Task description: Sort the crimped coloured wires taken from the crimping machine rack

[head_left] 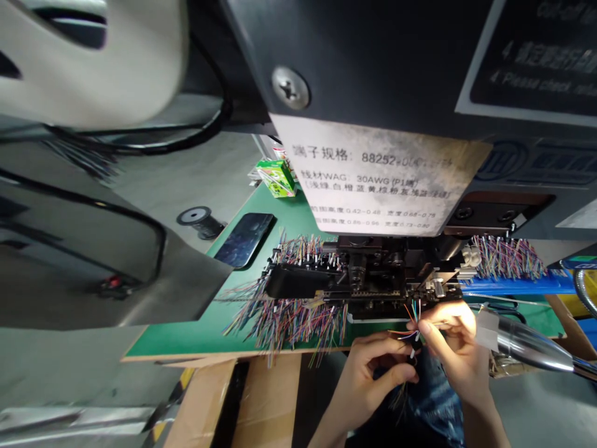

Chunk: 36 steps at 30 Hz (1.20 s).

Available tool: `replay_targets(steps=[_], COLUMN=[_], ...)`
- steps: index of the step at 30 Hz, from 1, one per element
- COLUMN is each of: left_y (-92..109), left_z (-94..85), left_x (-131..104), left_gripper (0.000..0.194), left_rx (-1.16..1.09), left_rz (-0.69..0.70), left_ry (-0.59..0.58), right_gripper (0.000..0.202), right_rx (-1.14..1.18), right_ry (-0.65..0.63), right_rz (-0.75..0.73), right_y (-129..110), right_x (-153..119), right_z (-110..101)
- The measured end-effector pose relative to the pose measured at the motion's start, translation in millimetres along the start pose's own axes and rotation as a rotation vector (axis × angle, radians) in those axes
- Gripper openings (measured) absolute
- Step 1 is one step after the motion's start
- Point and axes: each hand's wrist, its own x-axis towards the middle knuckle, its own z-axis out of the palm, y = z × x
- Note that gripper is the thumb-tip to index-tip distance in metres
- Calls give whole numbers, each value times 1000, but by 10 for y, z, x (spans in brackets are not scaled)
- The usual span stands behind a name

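So this big dark machine (373,68) fills most of the view, paper label (373,180) stuck on its front. Right under it, the right hand (454,348) has thumb and finger pinched on some thin colored wires (415,311), tips fanned toward the machine. Left hand (380,373) is pinching the same bunch lower down. Phone (245,240)'s lying on the green table (196,336), beside a messy wire pile (298,323).

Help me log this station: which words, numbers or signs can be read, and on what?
White label on the machine: "端子规格: 88252-0", then smudged
Same label: "线材WAG: 30AWG (P1端)"
Same label: "0.42~0.48"; other lines too blurred to quote fully
Dark panel: "cut-off"
Dark panel: "4. Please check", then blurred
Blue logo, green box: unreadable
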Motion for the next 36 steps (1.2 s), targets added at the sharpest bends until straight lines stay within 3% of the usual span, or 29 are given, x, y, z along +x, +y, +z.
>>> replay_targets(steps=[2,9,16,20,25,31,36], left_y=[8,31,16,30,7,-1,-33], left_z=[23,72,93,95,97,104,80], left_x=[17,58,65,65,58,60,44], left_gripper=[33,34,34,35,31,30,27], left_rx=[10,22,17,15,-31,-41,-55], left_rz=[1,37,57,40,33,49,84], left_ry=[13,94,98,95,96,94,99], right_gripper=[10,13,11,17,22,17,15], right_rx=[41,152,126,114,56,90,-37], right_ry=[35,-53,90,23,31,4,22], right_rz=[68,108,173,155,156,141,71], right_y=[40,129,39,77,101,131,135], right_x=[-16,62,14,41,71,69,47], right_z=[21,-1,87,56,36,38,22])
